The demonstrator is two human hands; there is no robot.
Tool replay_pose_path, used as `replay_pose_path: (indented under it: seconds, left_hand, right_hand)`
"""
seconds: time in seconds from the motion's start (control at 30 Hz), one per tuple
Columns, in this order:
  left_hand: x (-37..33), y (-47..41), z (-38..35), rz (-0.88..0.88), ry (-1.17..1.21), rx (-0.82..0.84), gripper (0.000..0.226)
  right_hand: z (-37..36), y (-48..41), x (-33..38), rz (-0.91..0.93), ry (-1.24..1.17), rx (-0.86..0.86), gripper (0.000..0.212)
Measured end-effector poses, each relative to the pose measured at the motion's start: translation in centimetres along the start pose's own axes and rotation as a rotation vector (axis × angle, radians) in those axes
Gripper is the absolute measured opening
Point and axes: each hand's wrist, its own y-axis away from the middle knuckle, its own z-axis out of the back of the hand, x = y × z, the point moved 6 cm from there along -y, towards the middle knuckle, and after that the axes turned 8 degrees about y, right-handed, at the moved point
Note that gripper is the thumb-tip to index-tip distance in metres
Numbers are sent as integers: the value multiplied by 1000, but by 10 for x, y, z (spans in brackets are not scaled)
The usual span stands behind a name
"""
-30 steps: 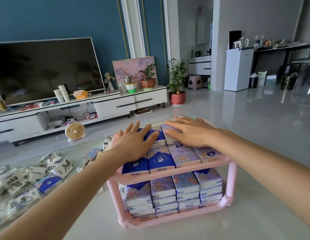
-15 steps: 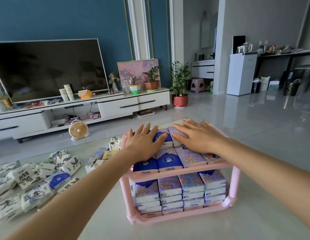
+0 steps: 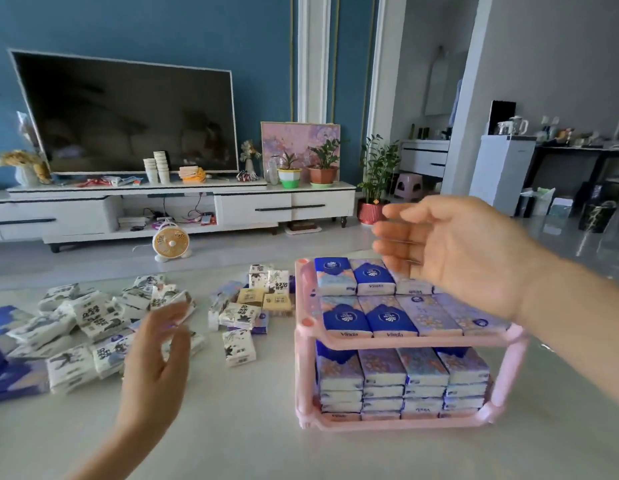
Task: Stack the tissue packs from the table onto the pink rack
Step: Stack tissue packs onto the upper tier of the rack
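Tissue packs (image 3: 89, 323) lie in a messy pile on the table (image 3: 231, 441), to the left of the pink rack (image 3: 508, 372). Neat rows of packs already fill the rack, high and low. The left hand (image 3: 155, 362) hangs over the table near the pile, fingers loose, holding nothing. The right hand (image 3: 453, 251) floats above the top shelf (image 3: 401, 342), fingers straight, touching nothing. The packs look small, light and squishy, with shiny wrap that may slip. I would pinch one by its long sides.
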Motion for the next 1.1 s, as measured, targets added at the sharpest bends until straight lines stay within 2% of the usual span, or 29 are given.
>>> replay_pose_path:
  seconds: [0.13, 0.23, 0.33, 0.43, 0.53, 0.6, 0.73, 0.8, 0.83, 0.87, 0.97, 1.03, 1.1]
  left_hand:
    - [67, 44, 44, 98, -99, -22, 35]
    - [88, 45, 52, 126, -51, -119, 45]
    - [96, 31, 55, 45, -70, -105, 34]
    - [105, 17, 71, -48, -208, -49, 30]
    - [111, 8, 104, -36, -325, -180, 28]
    - [117, 3, 123, -33, -399, -251, 32]
    - [133, 0, 153, 104, -385, -455, 38]
    - [136, 1, 155, 139, -396, -476, 39]
    - [141, 1, 156, 184, -407, -453, 41]
    - [146, 0, 154, 240, -414, -403, 45]
    - [156, 1, 141, 333, -394, -183, 57]
    - [153, 0, 135, 315, -423, -125, 61]
    - [153, 0, 134, 315, -443, -130, 58]
  right_hand:
    - [-89, 9, -48, -229, 51, 360, 16]
    - [-134, 8, -100, -450, 29, 502, 17]
    - [-160, -9, -153, -529, 116, 422, 18]
    - [-172, -44, -191, -505, 205, 174, 21]
    - [-187, -92, -200, -261, 479, -47, 18]
    - [-214, -121, -201, -83, 671, -29, 15]
    - [-272, -171, -208, 147, 964, 96, 28]
    - [-297, -194, -210, 335, 1244, 204, 48]
    - [-308, -204, -214, 389, 1392, 310, 62]
    - [-315, -216, -222, 374, 1519, 434, 75]
    - [-318, -241, -248, 104, 1735, 737, 98]
    - [-324, -246, -254, 82, 1833, 871, 101]
    - [-332, -244, -253, 110, 1811, 951, 103]
